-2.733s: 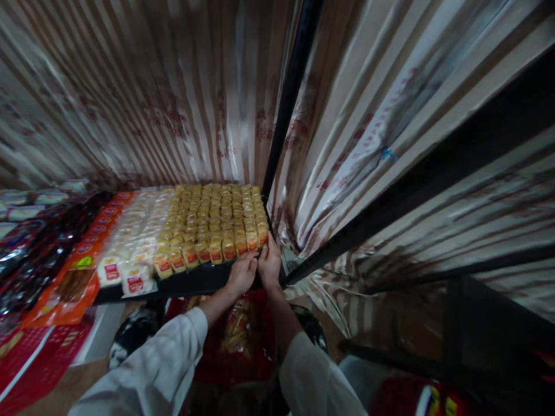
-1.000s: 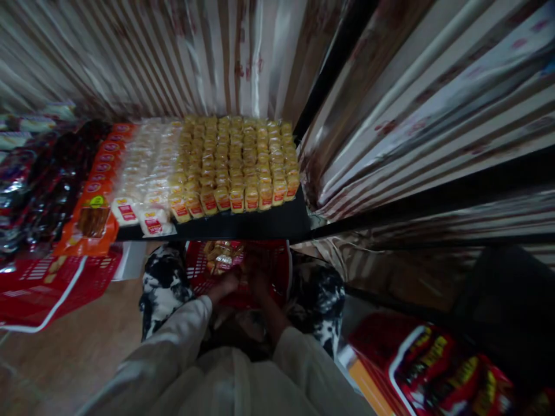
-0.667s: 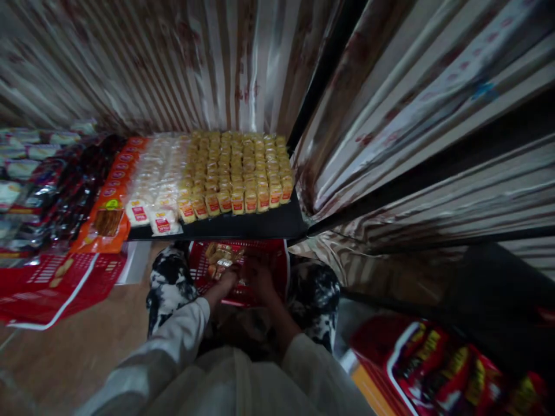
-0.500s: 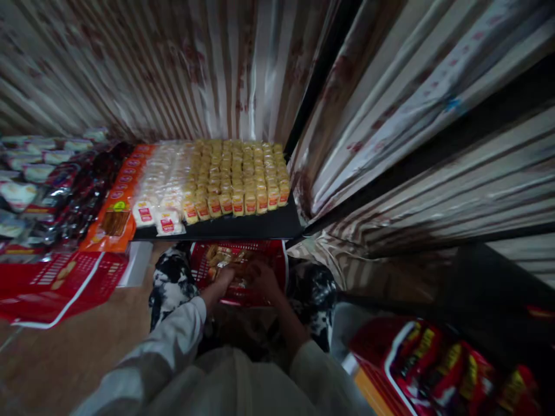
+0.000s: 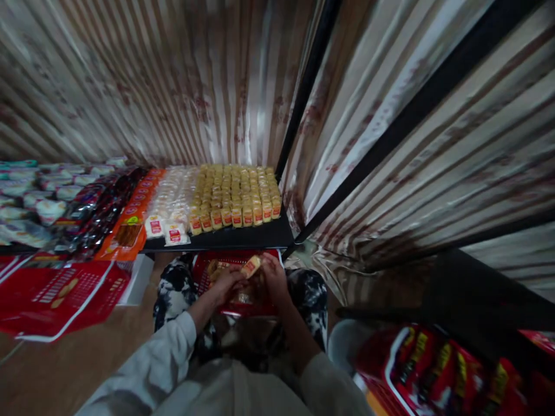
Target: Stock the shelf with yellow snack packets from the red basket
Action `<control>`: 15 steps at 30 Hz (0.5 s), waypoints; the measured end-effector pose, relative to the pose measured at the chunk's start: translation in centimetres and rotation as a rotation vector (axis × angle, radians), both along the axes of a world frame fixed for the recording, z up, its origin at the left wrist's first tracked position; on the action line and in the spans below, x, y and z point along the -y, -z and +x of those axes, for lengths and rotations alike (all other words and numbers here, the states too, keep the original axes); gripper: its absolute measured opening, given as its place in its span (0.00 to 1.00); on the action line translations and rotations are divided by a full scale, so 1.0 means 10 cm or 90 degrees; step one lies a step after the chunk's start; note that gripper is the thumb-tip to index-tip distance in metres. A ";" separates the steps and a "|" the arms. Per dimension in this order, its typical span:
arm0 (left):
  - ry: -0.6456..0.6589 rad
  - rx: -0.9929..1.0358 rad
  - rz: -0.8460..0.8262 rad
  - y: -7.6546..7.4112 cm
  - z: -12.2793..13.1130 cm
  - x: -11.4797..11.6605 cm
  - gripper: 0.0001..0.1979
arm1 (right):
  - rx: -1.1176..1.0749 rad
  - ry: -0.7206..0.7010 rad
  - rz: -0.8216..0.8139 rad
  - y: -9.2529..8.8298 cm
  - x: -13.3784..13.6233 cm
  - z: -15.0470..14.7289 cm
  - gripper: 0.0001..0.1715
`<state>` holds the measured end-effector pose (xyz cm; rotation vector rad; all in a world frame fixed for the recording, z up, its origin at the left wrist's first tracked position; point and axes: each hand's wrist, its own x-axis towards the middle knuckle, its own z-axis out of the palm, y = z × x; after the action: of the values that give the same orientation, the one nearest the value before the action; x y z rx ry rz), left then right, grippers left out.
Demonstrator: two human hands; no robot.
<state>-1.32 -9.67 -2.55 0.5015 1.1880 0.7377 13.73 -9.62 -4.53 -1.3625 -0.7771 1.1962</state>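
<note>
Between my two hands is a small wrapped snack cake (image 5: 251, 266) with a yellowish pack and a red label. My left hand (image 5: 230, 279) pinches its left end, and my right hand (image 5: 273, 274) has its fingers closed at the right end. Both are over a red plastic basket (image 5: 277, 254) between my knees, where more wrapped pieces (image 5: 215, 269) lie. Just beyond the basket, a black shelf (image 5: 225, 237) carries tight rows of similar yellow packs (image 5: 236, 199), their labels facing me.
White packs (image 5: 173, 202), an orange pouch (image 5: 128, 231) and dark shiny packs (image 5: 104, 202) line the shelf leftward. A red basket (image 5: 82, 294) stands at left, another (image 5: 396, 370) with red-and-black packs at right. Striped curtains (image 5: 173, 86) and black frame bars (image 5: 368, 162) close the back.
Both hands have risen from among the basket's contents, bringing up one wrapped snack cake between them. The camera view has tilted slightly, so the shelf sits lower.
</note>
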 end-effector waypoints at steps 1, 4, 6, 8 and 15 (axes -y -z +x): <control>-0.009 0.007 0.008 -0.02 0.02 0.01 0.10 | -0.018 0.007 -0.002 -0.02 0.00 -0.01 0.27; -0.032 -0.003 0.041 -0.08 0.08 0.02 0.12 | -0.053 0.022 0.005 -0.07 -0.01 -0.01 0.28; -0.035 -0.033 0.075 -0.13 0.09 0.00 0.14 | -0.057 0.029 0.008 -0.10 -0.01 -0.01 0.28; -0.041 -0.060 0.102 -0.19 0.09 -0.02 0.15 | -0.055 0.039 0.007 -0.11 -0.01 0.00 0.27; -0.026 -0.150 0.230 -0.39 0.08 -0.19 0.18 | 0.004 0.044 -0.022 0.02 0.00 -0.01 0.22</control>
<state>-0.56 -7.72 1.40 0.8853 1.2916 0.9540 13.68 -9.57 -4.77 -1.4114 -0.7104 1.1565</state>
